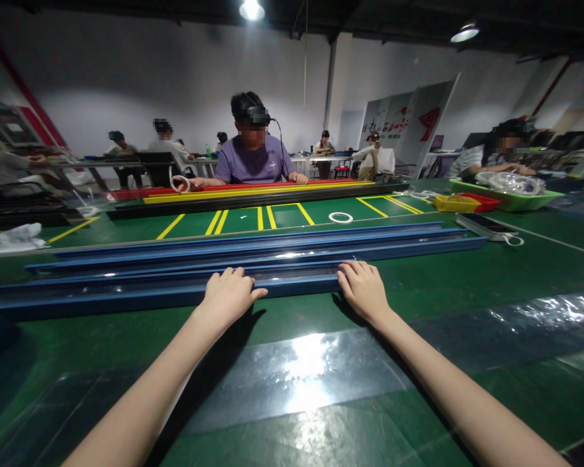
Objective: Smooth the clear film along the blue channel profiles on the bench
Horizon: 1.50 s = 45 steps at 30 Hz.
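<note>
Head view: the near blue rail (296,283) lies lengthwise across the green table (418,275), right under the fingers of both hands. The left hand (231,293) rests over it, fingers close together and bent across its top, thumb spread out along the near side. The right hand (363,285) sits at the rail's right end, fingers curled over it; the fingertips are hidden, so I cannot tell whether either hand is gripping. Just beyond, more blue rails (389,249) lie alongside. A shiny clear sheet (350,357) spreads under the forearms. Across the table, a person in a purple shirt (257,161) sits behind a yellow rail (253,193).
</note>
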Each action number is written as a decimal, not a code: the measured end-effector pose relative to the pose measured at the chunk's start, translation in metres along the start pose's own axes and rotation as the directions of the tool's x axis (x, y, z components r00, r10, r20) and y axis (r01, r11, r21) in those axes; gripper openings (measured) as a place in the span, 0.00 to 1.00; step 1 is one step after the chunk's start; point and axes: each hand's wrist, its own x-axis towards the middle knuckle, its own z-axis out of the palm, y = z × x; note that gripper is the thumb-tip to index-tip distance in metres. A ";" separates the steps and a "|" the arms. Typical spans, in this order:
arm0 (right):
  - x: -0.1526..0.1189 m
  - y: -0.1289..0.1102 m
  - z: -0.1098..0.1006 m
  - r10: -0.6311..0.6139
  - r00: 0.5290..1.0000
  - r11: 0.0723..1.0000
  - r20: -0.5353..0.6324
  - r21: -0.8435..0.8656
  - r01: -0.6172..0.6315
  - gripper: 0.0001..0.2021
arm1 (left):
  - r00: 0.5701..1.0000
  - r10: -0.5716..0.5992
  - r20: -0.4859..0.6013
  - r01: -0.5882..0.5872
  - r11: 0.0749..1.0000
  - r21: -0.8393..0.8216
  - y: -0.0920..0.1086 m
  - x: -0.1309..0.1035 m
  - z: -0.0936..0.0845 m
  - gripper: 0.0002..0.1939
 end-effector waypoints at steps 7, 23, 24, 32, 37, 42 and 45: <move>-0.001 0.000 0.001 -0.010 1.000 1.000 0.003 0.005 0.010 0.16 | 0.992 -0.054 -0.111 0.061 0.996 0.064 0.003 -0.001 0.001 0.22; 0.000 -0.001 -0.001 -0.010 1.000 1.000 0.002 0.014 0.010 0.16 | 0.997 0.045 -0.066 -0.046 0.999 -0.023 0.008 0.000 0.003 0.22; 0.000 -0.001 -0.001 -0.010 1.000 1.000 0.000 0.014 0.009 0.16 | 0.998 0.016 -0.068 -0.017 1.000 -0.007 0.006 0.000 0.002 0.22; -0.001 -0.001 0.001 -0.013 1.000 1.000 0.005 0.010 0.013 0.16 | 0.984 0.000 -0.176 0.004 1.000 0.022 0.010 0.000 0.004 0.22; -0.001 -0.001 0.000 -0.015 1.000 1.000 0.016 0.010 0.015 0.16 | 0.983 0.154 -0.102 -0.162 0.984 -0.077 0.015 0.001 0.008 0.24; 0.000 -0.001 -0.001 -0.018 1.000 1.000 0.004 0.017 0.018 0.16 | 0.994 0.085 -0.061 -0.089 0.994 -0.068 0.011 0.000 0.005 0.22; 0.000 -0.001 -0.002 -0.014 1.000 1.000 0.005 0.021 0.014 0.16 | 0.999 0.024 -0.038 -0.026 0.998 -0.050 0.006 0.000 0.000 0.21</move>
